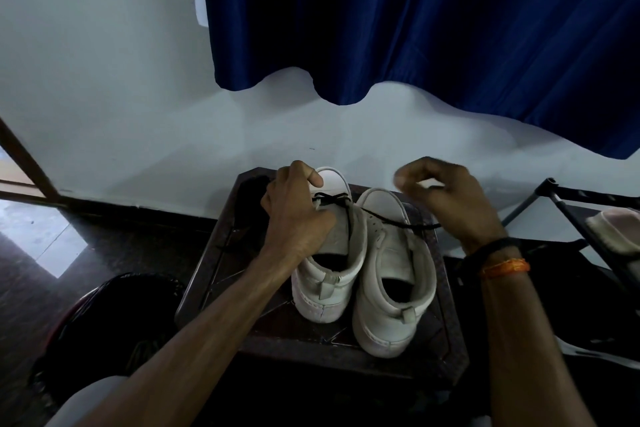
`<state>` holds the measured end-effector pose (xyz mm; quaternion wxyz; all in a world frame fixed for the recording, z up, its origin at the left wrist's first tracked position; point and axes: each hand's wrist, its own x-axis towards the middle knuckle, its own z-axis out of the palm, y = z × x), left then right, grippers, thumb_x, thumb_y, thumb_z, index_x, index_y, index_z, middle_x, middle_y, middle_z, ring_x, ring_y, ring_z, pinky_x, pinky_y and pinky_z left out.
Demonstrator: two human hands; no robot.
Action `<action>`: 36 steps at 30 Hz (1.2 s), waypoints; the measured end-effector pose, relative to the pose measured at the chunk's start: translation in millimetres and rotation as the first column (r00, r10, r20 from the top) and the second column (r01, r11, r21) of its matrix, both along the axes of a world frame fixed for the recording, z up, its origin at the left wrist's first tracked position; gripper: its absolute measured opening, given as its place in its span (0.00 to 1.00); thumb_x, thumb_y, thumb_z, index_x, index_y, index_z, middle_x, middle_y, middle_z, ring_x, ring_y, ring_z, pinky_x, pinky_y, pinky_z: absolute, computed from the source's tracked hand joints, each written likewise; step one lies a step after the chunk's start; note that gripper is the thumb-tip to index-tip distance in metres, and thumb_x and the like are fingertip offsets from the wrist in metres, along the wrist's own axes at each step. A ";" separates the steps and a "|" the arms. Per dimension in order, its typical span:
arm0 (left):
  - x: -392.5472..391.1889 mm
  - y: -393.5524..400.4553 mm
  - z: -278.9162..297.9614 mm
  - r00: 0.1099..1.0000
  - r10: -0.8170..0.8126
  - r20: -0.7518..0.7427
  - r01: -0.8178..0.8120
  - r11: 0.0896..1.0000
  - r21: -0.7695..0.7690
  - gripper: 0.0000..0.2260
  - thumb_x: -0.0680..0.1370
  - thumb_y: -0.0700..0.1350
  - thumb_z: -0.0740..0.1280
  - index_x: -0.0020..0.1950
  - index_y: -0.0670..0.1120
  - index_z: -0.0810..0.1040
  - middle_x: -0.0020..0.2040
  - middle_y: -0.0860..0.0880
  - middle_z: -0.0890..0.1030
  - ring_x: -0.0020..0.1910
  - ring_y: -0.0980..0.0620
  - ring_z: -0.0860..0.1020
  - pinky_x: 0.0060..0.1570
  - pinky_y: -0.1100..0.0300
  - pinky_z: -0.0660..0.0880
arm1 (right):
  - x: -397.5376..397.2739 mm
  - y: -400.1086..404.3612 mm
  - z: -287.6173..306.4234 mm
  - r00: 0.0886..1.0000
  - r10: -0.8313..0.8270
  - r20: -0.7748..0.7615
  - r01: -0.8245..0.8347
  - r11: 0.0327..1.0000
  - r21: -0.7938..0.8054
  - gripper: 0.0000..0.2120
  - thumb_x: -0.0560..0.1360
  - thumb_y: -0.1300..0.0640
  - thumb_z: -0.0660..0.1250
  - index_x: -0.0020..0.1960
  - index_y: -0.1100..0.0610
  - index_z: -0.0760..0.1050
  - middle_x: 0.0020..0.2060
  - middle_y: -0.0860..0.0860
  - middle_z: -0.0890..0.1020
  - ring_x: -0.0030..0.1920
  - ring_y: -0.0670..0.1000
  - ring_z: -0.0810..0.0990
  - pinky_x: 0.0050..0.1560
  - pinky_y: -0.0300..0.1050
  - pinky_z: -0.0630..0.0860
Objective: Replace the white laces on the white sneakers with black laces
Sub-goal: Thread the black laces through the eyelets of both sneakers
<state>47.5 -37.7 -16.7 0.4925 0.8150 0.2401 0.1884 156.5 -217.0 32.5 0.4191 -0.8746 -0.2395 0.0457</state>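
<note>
- A blue curtain point(433, 21) hangs over the wall behind your dark stool point(311, 350); a black rack point(588, 208) stands at its right edge.
- Two white sneakers point(391, 274) sit mid-stool, heels toward you.
- One black lace point(384, 218) crosses them: your left hand point(298, 208) grips the left shoe's tongue, and your right hand point(450, 198), fingers curled, pinches the lace's end.

Two sneakers stand side by side on a small table point(446, 305), heels toward the camera, toes toward the wall point(121, 97); the left sneaker point(332, 274) sits slightly farther back than the right sneaker point(391, 288). A lace point(381, 217) crosses from the left sneaker's front, over the right sneaker, to the right hand point(453, 204). The left hand point(298, 208) rests on the left sneaker. A curtain point(415, 17) hangs behind, above the table. A rack point(588, 211) stands right of the table.
</note>
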 end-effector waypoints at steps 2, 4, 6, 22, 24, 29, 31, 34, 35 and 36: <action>0.4 0.0 0.0 1.000 0.002 0.009 -0.002 1.000 -0.006 0.21 0.65 0.32 0.65 0.53 0.48 0.70 0.56 0.51 0.70 0.59 0.47 0.68 0.65 0.46 0.66 | -5.6 9.2 -3.5 0.978 0.203 -0.050 -0.206 0.976 -0.075 0.05 0.74 0.55 0.75 0.49 0.47 0.85 0.47 0.40 0.86 0.47 0.37 0.82 0.49 0.35 0.76; 0.3 -0.3 0.3 1.000 0.003 0.011 -0.002 1.000 -0.014 0.20 0.66 0.33 0.66 0.54 0.49 0.70 0.56 0.52 0.70 0.59 0.48 0.68 0.65 0.44 0.68 | -6.5 20.4 -13.2 0.958 0.285 -0.010 -0.282 0.940 -0.193 0.09 0.73 0.56 0.75 0.52 0.46 0.85 0.47 0.38 0.86 0.48 0.35 0.81 0.47 0.33 0.73; 0.2 -1.0 -0.2 1.000 0.000 0.011 0.001 0.999 -0.040 0.19 0.66 0.37 0.67 0.54 0.50 0.70 0.56 0.53 0.70 0.59 0.48 0.69 0.64 0.43 0.69 | -5.0 27.0 -21.6 0.959 0.275 0.065 -0.250 0.933 -0.260 0.08 0.73 0.54 0.76 0.51 0.44 0.86 0.45 0.39 0.86 0.49 0.37 0.82 0.49 0.35 0.73; -12.5 14.4 -17.1 0.994 0.070 0.089 -0.076 0.995 0.070 0.13 0.68 0.44 0.73 0.31 0.46 0.69 0.25 0.54 0.71 0.25 0.58 0.68 0.29 0.61 0.67 | 0.0 3.2 -4.6 0.999 0.039 0.014 -0.036 0.988 -0.147 0.09 0.73 0.57 0.74 0.50 0.44 0.86 0.31 0.34 0.81 0.36 0.33 0.79 0.38 0.23 0.69; -14.4 16.1 -17.8 0.994 0.045 0.098 -0.056 0.992 0.112 0.14 0.68 0.45 0.73 0.30 0.47 0.68 0.24 0.54 0.70 0.25 0.57 0.68 0.28 0.61 0.66 | -6.5 16.3 -6.1 0.987 0.160 0.014 -0.157 0.978 -0.134 0.11 0.73 0.57 0.75 0.52 0.44 0.86 0.38 0.32 0.84 0.39 0.30 0.79 0.42 0.22 0.69; -15.7 19.8 -20.3 0.992 -0.028 0.119 0.014 0.993 0.116 0.15 0.70 0.41 0.74 0.31 0.43 0.68 0.25 0.51 0.68 0.25 0.57 0.66 0.27 0.65 0.64 | -8.3 34.5 -25.7 0.974 0.200 0.105 -0.165 0.947 -0.274 0.09 0.72 0.50 0.73 0.50 0.37 0.85 0.46 0.34 0.85 0.48 0.38 0.82 0.55 0.47 0.81; -15.9 20.1 -21.1 0.990 -0.027 0.135 0.011 0.993 0.117 0.15 0.70 0.40 0.73 0.32 0.41 0.68 0.26 0.47 0.69 0.26 0.57 0.66 0.28 0.65 0.64 | -8.2 33.8 -25.9 0.977 0.184 0.108 -0.154 0.959 -0.238 0.06 0.73 0.53 0.74 0.46 0.42 0.87 0.41 0.38 0.86 0.46 0.40 0.83 0.53 0.47 0.81; -16.4 19.0 -21.2 0.988 -0.016 0.152 0.000 0.995 0.103 0.13 0.71 0.39 0.72 0.33 0.39 0.69 0.27 0.46 0.70 0.27 0.57 0.65 0.28 0.66 0.65 | -3.9 25.1 -22.0 0.987 0.006 0.162 0.023 0.985 -0.171 0.07 0.72 0.58 0.71 0.41 0.51 0.87 0.34 0.45 0.85 0.42 0.48 0.84 0.48 0.45 0.80; -16.8 18.4 -21.1 0.988 -0.012 0.155 -0.004 0.995 0.100 0.13 0.71 0.39 0.72 0.33 0.39 0.69 0.28 0.45 0.70 0.27 0.57 0.65 0.28 0.66 0.65 | -0.1 20.4 -21.0 0.973 -0.099 0.211 0.135 0.977 -0.164 0.07 0.72 0.59 0.69 0.40 0.53 0.86 0.33 0.47 0.85 0.41 0.51 0.83 0.45 0.44 0.78; -17.2 17.6 -21.1 0.987 -0.007 0.159 -0.008 0.995 0.097 0.13 0.71 0.39 0.72 0.33 0.39 0.69 0.28 0.45 0.70 0.27 0.57 0.65 0.28 0.66 0.65 | 3.4 15.1 -20.4 0.950 -0.192 0.247 0.236 0.957 -0.167 0.07 0.71 0.58 0.68 0.39 0.55 0.85 0.32 0.49 0.83 0.40 0.54 0.82 0.42 0.43 0.76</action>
